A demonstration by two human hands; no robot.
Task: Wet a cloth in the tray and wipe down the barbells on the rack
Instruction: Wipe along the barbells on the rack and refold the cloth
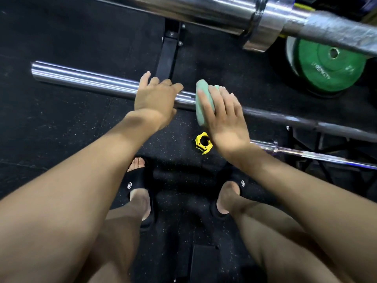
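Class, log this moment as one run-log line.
step: wiping | right hand: holds green cloth on middle chrome barbell | left hand: rests on barbell

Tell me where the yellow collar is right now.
In the head view the yellow collar lies on the black floor, just below the right hand and its green cloth, ahead of the feet.
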